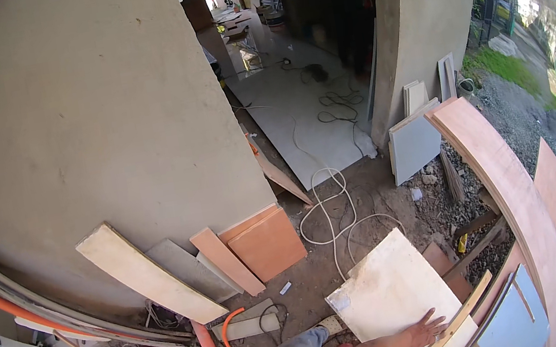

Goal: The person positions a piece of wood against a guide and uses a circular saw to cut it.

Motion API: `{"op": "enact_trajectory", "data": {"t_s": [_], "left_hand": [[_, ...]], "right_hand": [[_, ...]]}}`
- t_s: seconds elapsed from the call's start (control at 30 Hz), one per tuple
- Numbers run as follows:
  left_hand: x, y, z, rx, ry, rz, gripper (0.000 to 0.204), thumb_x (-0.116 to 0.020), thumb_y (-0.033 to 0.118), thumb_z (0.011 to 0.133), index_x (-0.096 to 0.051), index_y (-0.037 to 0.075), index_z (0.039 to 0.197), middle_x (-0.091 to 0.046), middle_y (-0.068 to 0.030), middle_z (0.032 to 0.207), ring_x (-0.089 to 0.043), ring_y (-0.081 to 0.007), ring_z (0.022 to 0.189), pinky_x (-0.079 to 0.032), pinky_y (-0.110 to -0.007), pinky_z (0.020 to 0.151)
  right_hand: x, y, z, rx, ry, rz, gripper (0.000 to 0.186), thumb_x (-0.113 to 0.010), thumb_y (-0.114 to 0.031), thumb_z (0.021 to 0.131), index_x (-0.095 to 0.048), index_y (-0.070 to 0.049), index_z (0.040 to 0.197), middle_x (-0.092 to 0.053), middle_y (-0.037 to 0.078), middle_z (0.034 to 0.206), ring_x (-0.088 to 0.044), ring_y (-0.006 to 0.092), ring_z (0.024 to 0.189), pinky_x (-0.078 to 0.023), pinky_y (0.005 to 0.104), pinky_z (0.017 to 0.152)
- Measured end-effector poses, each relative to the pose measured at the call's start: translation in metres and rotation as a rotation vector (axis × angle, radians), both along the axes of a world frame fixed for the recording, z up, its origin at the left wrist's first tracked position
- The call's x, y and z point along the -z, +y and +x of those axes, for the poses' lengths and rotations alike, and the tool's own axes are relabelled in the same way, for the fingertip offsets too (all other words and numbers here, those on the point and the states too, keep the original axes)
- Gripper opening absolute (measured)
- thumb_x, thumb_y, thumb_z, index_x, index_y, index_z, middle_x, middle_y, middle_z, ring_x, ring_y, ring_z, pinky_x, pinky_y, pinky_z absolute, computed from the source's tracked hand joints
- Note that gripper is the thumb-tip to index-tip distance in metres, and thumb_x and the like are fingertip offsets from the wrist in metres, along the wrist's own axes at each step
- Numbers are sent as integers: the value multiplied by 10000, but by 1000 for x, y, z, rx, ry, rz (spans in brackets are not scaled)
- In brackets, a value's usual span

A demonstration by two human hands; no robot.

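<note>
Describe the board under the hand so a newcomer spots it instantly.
From the big grey wall, look down and right to the left hand. The board spreads beneath it. Its broad cream face sets it apart from the blue board farther right.

The camera is sitting on the person's head, the left of 2 side by side. It is looking down and ahead. The left hand (426, 334) and a pale board (388, 280) are showing up close, by the bottom edge of the view. Past the board's top corner, the brown ground (307, 279) is stretching away. A big grey wall (75, 104) is standing a bit farther off. Past the wall's right edge, the camera is peeking in at a shiny floor (265, 95), and the floor's back end is looking far away. The round lens is bending long edges near the rim, and black is filling the corners.
</note>
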State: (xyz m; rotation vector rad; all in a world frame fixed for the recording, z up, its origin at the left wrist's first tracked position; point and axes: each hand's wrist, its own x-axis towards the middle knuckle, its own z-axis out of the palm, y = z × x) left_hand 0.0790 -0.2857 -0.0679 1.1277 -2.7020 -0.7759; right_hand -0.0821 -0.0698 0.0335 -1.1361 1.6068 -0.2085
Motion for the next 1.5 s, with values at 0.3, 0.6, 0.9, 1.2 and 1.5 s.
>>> {"op": "enact_trajectory", "data": {"t_s": [0.3, 0.6, 0.9, 1.2, 1.5], "left_hand": [[-34, -5, 2, 6, 2, 24, 1437, -588, 937, 471, -252, 67, 1565, -70, -165, 1656, 73, -383, 1523, 120, -695, 1136], [-29, 8, 15, -32, -31, -19, 1434, -595, 927, 492, -228, 53, 1567, -79, -162, 1655, 51, -373, 1525, 99, -681, 1154], [-28, -3, 17, -40, -169, -61, 1335, -559, 927, 557, -268, 98, 1562, -163, -135, 1650, -18, -366, 1530, 96, -710, 1137], [-27, 0, 11, -26, -195, -70, 1318, -586, 915, 549, -289, 121, 1558, -187, -102, 1647, -42, -323, 1535, 83, -696, 1150], [-29, 0, 12, -40, -161, -65, 1318, -603, 909, 533, -312, 119, 1548, -218, -107, 1637, -56, -321, 1534, 78, -691, 1157]], "right_hand": [[85, 31, -75, 153, -109, 213, 248, -756, -191, 862, -588, -23, 788, -522, 19, 593, -477, 156, 460, -363, 324, 393], [35, 22, -35, 113, -115, 204, 285, -729, -259, 876, -588, -14, 916, -544, 41, 635, -510, 167, 492, -414, 350, 437], [25, -6, -27, -41, 81, 145, 353, -765, -286, 767, -645, 29, 873, -627, 154, 689, -607, 260, 640, -498, 416, 621], [15, -7, -27, -86, 97, 128, 334, -722, -274, 792, -643, -7, 979, -666, 231, 769, -643, 425, 717, -523, 468, 682], [7, -14, -25, -142, 223, 55, 354, -677, -260, 785, -614, 3, 1013, -655, 238, 820, -647, 399, 763, -526, 471, 735]]}}
